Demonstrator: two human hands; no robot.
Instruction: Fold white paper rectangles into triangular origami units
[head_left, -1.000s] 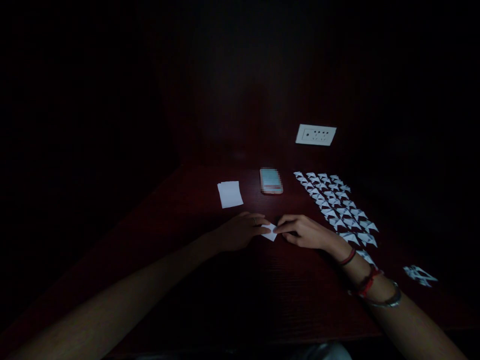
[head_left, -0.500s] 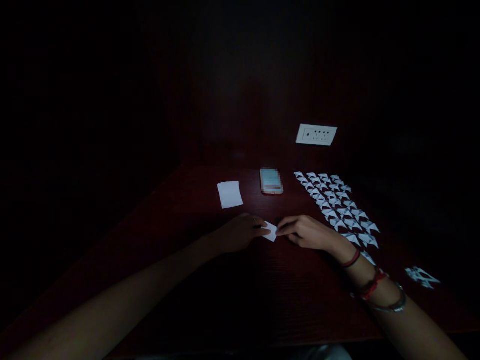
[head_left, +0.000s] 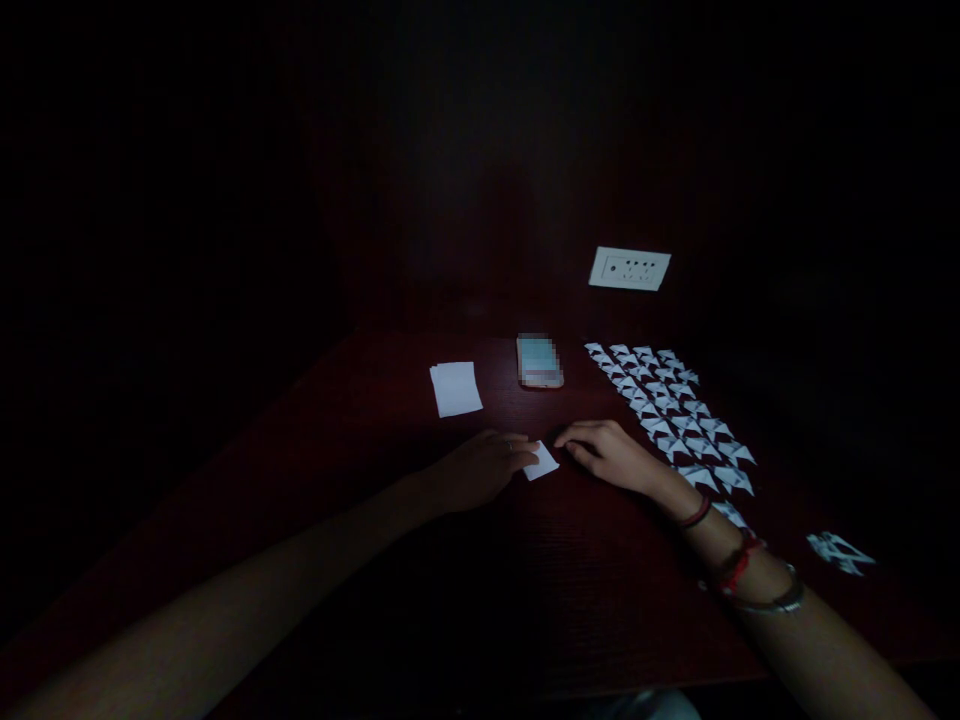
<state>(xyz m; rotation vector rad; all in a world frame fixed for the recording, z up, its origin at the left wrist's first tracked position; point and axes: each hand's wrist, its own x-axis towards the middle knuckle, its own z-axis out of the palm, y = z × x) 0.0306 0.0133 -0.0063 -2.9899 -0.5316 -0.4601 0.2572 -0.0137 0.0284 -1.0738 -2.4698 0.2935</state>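
A small piece of white folded paper (head_left: 542, 462) lies on the dark red table in the middle of the view. My left hand (head_left: 480, 470) holds its left side, with fingertips on top and a ring on one finger. Just to the right, my right hand (head_left: 611, 455) is off the paper, its index finger and thumb apart with nothing between them. Farther back on the left rests a stack of white paper sheets (head_left: 457, 389).
A phone (head_left: 539, 361) with a blurred screen lies at the back. Rows of white folded paper figures (head_left: 664, 405) cover the right side. Nearer the right edge is a small tangled pale item (head_left: 840, 552). A socket plate (head_left: 630, 269) is on the wall.
My right hand has let go of the paper's right side and moved slightly away. More of the paper shows, and it sits at a different angle. My left hand stays on it.
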